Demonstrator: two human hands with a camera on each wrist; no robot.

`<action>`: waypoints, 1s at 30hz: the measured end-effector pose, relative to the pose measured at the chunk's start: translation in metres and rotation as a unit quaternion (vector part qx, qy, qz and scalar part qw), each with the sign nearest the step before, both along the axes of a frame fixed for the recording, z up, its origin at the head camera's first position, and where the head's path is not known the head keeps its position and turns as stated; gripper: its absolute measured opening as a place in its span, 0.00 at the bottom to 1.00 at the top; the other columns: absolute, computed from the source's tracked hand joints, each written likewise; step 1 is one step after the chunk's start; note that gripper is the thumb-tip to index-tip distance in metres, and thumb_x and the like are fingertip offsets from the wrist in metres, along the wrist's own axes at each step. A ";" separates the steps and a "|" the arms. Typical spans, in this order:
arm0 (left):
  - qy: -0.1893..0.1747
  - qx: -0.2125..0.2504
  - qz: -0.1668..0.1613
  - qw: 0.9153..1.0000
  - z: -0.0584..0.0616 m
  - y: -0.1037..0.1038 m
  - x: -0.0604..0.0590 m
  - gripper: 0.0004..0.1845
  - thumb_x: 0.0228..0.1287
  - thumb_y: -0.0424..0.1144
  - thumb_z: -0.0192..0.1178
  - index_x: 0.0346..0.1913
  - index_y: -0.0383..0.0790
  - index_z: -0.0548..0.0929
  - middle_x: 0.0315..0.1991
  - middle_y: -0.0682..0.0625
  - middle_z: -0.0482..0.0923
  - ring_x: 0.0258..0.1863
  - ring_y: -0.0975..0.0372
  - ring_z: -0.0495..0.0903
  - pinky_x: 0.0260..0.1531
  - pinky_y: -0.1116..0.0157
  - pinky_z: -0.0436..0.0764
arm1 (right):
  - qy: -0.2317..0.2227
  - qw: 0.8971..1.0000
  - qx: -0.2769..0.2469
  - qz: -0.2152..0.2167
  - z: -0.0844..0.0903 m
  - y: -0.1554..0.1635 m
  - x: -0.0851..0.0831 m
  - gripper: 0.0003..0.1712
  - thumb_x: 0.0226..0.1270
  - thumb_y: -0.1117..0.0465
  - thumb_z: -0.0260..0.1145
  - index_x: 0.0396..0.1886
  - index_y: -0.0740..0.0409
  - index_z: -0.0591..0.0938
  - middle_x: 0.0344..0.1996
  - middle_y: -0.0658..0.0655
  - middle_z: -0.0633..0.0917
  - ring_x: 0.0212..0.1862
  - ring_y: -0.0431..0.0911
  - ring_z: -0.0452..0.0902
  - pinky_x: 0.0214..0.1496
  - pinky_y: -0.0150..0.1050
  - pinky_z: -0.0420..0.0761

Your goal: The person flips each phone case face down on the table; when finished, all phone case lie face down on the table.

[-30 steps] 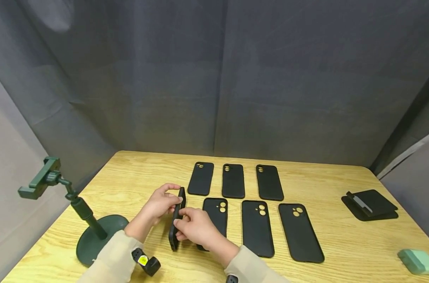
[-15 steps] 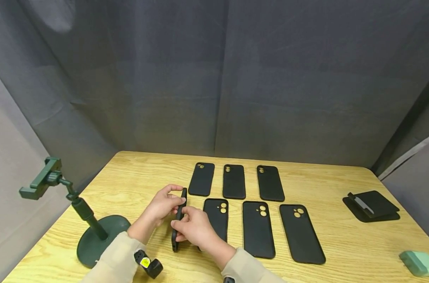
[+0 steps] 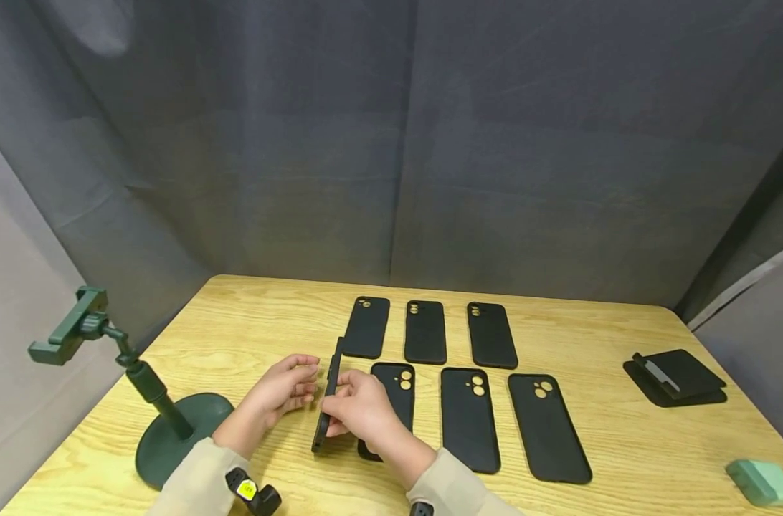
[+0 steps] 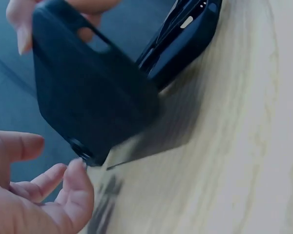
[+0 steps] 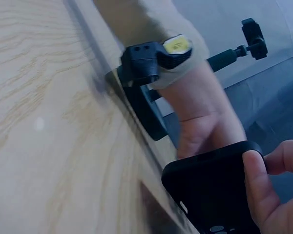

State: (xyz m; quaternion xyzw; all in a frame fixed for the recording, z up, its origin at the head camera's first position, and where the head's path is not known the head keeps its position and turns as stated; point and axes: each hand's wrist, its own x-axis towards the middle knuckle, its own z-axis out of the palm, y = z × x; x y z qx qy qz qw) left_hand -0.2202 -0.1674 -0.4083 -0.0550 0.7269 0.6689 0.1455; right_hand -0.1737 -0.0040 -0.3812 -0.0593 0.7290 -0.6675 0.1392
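The case (image 3: 327, 398) is matte black with rounded corners and a camera cutout near one end; it stands on its long edge, lower corner on the desk (image 3: 249, 322), just left of the nearest-left of six like cases (image 3: 469, 419) lying flat in two rows. In the left wrist view its back face is plain and dark, with a small opening by the top. The right hand (image 3: 359, 408) grips it, thumb and fingers curled over the upper rim. The left hand (image 3: 282, 390) is open, fingers relaxed, just beside the case and clear of it. Half a second ago the left hand pinched the case's far end; now it has let go and drawn back, and the case has tipped further over. A green stand (image 3: 165, 430) is at the left.
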 end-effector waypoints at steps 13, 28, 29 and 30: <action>-0.019 0.109 -0.121 0.986 -0.010 -0.015 0.010 0.25 0.71 0.39 0.45 0.65 0.30 0.56 0.40 0.50 0.77 0.41 0.61 0.78 0.42 0.62 0.77 | 0.011 0.997 -0.081 0.009 0.003 0.000 -0.003 0.24 0.58 0.69 0.62 0.54 0.73 0.70 0.25 0.55 0.80 0.22 0.40 0.79 0.26 0.37 0.82; 0.019 -0.015 -0.025 0.999 0.000 -0.030 0.019 0.23 0.65 0.33 0.53 0.60 0.31 0.63 0.35 0.48 0.81 0.32 0.61 0.81 0.34 0.63 0.79 | -0.015 0.998 0.056 0.025 -0.013 0.002 -0.003 0.43 0.56 0.68 0.66 0.69 0.67 0.57 0.22 0.56 0.80 0.17 0.41 0.77 0.26 0.37 0.81; 0.020 -0.027 -0.021 0.999 0.001 -0.029 0.020 0.22 0.65 0.32 0.54 0.60 0.31 0.64 0.34 0.47 0.80 0.32 0.60 0.81 0.33 0.63 0.79 | -0.012 0.997 0.073 0.026 -0.015 0.001 -0.004 0.42 0.56 0.68 0.66 0.69 0.67 0.58 0.21 0.55 0.80 0.17 0.41 0.77 0.26 0.37 0.81; 0.021 -0.037 -0.018 0.999 0.001 -0.029 0.020 0.22 0.64 0.31 0.54 0.60 0.31 0.64 0.33 0.46 0.80 0.31 0.60 0.81 0.33 0.63 0.79 | -0.008 0.996 0.088 0.026 -0.016 0.001 -0.004 0.42 0.56 0.68 0.66 0.68 0.68 0.58 0.20 0.55 0.80 0.17 0.41 0.77 0.26 0.36 0.81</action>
